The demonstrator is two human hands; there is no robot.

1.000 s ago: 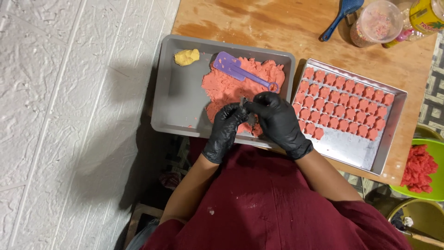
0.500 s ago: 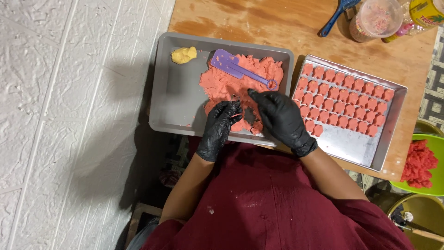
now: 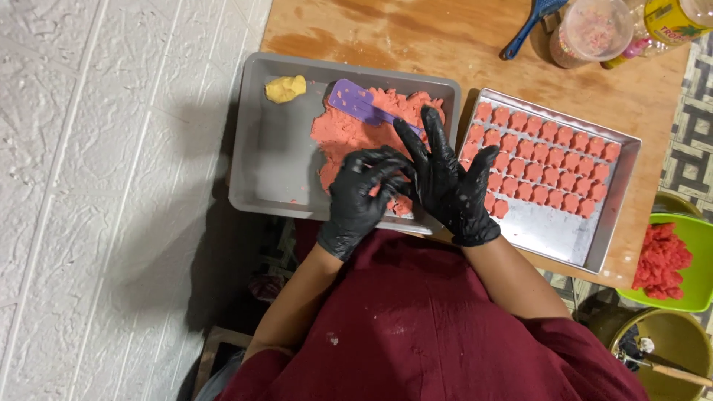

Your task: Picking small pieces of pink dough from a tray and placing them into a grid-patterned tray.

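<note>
The likeliest slip here is that the soft pink dough [image 3: 349, 134] sticks to the black gloves and smears or tears instead of coming away cleanly, since both hands work directly over the heap; a second risk, as a judgement, is that the splayed right hand [image 3: 449, 186] hangs close over the near left corner of the silver tray [image 3: 564, 238] and a careless sweep could dent the rows of shaped pink pieces [image 3: 549, 160] laid out there. The purple scraper [image 3: 364, 104] lies on the heap near the grey tray's far edge and could be nudged off into the dough. The dough itself lies piled in the right half of the grey tray [image 3: 260, 171], which sits at the near left edge of the wooden worktop [image 3: 475, 52], with a small yellow lump [image 3: 285, 88] in its far left corner. The left hand [image 3: 364, 197] is curled, its fingers drawn together over the heap's near edge; whether they pinch a bit of dough cannot be told. The right hand stands upright beside it, palm toward the left hand, fingers spread wide apart and holding nothing visible, the two hands touching or nearly so.
</note>
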